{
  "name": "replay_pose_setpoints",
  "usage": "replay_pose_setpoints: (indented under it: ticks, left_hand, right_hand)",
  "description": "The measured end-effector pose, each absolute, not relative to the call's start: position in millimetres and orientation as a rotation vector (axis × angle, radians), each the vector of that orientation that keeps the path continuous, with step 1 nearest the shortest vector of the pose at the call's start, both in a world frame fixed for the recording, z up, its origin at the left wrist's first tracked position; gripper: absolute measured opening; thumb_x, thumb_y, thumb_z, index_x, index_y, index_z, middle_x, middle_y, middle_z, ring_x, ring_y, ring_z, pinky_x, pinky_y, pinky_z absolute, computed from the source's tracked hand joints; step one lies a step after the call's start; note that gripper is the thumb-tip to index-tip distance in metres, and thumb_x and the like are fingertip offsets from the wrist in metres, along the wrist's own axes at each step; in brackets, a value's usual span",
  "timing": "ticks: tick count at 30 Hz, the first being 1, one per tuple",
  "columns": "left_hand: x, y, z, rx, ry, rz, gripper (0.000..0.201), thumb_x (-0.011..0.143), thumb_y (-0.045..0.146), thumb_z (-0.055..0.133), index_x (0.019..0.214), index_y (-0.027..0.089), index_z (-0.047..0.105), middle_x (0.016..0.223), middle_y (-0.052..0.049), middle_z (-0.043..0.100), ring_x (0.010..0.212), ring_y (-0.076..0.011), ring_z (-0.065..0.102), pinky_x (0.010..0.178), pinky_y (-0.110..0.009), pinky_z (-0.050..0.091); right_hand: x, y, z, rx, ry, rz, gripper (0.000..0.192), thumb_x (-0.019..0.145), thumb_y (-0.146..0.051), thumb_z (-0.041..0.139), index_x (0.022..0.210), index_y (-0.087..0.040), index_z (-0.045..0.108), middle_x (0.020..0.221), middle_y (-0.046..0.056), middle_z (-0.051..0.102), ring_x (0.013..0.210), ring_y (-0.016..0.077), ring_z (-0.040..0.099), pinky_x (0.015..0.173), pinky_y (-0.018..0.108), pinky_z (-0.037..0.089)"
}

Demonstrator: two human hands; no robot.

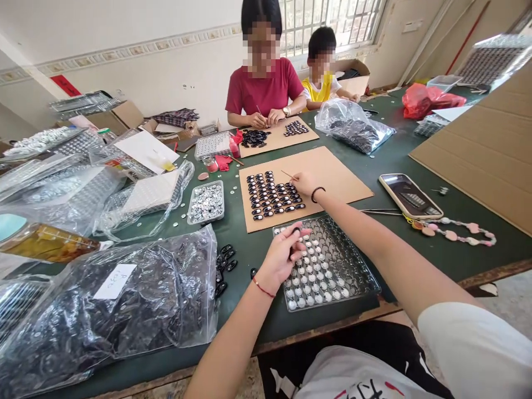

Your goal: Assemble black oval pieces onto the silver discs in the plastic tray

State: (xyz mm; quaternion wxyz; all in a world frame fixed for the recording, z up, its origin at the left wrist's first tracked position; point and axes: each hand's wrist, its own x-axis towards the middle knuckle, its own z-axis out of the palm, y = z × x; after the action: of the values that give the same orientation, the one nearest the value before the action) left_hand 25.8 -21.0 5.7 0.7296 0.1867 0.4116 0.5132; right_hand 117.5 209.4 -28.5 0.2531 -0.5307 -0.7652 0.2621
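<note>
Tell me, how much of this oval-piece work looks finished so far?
Done: rows of black oval pieces cover the left part of the cardboard sheet. In hand: the left hand pinches one black piece over the plastic tray of silver discs, and the right hand holds a thin stick at the rows. Left: a bare stretch of cardboard, many discs in the tray, and a big bag of black pieces.

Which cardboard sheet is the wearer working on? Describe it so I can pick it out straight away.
On the dark green table, look just beyond the clear plastic compartment tray of small silver discs under the left hand. The flat brown cardboard sheet there carries rows of black oval pieces; the right hand rests on it, unlike the farther sheet.
</note>
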Motion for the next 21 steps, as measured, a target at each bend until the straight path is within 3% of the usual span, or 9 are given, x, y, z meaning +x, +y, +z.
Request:
replay_pose_setpoints:
  ticks: [4,8,14,19,21]
  left_hand:
    - [14.0,-13.4,6.4,0.385,0.939,1.303,0.015,0.076,0.018,0.054,0.090,0.014,0.054,0.065,0.001,0.049,0.041,-0.0008,0.037,0.032,-0.010,0.021]
    - [5.3,-7.9,8.2,0.409,0.972,1.408,0.013,0.072,0.021,0.060,0.076,0.015,0.049,0.065,0.002,0.051,0.039,-0.0001,0.034,0.032,-0.010,0.021]
    - [8.9,-8.2,7.8,0.535,1.004,1.384,0.027,0.066,0.029,0.066,0.086,0.015,0.055,0.059,0.004,0.047,0.038,0.0005,0.032,0.032,-0.011,0.019]
    - [15.0,-9.5,0.5,0.858,1.306,1.280,0.029,0.069,0.043,0.060,0.069,0.014,0.054,0.044,0.007,0.035,0.035,-0.0024,0.026,0.034,-0.015,0.018]
    - [17.9,-11.1,-0.9,1.139,1.537,1.242,0.030,0.072,0.045,0.056,0.067,0.015,0.058,0.043,0.005,0.040,0.038,-0.0053,0.032,0.039,-0.018,0.024]
  right_hand:
    - [130.3,178.9,-14.2,-1.380,-2.016,0.718,0.038,0.086,-0.034,0.035,0.079,-0.010,0.063,0.071,0.005,0.059,0.060,0.0101,0.048,0.057,0.021,0.033]
    - [156.5,116.3,-5.4,-1.167,-2.061,0.787,0.055,0.091,-0.042,0.015,0.077,-0.013,0.059,0.060,0.001,0.053,0.054,0.0093,0.047,0.053,0.020,0.033]
    - [178.6,62.7,-11.2,-1.007,-2.377,0.643,0.031,0.088,-0.037,0.037,0.083,-0.015,0.059,0.075,0.004,0.061,0.068,0.0134,0.056,0.059,0.021,0.035]
    - [181.2,57.7,-10.3,-1.049,-2.404,0.490,0.030,0.088,-0.035,0.038,0.084,-0.015,0.060,0.078,0.006,0.063,0.068,0.0141,0.056,0.059,0.022,0.034]
    - [183.9,53.5,-6.0,-0.985,-2.371,0.498,0.030,0.090,-0.035,0.036,0.086,-0.016,0.059,0.080,0.006,0.063,0.070,0.0136,0.056,0.060,0.021,0.035]
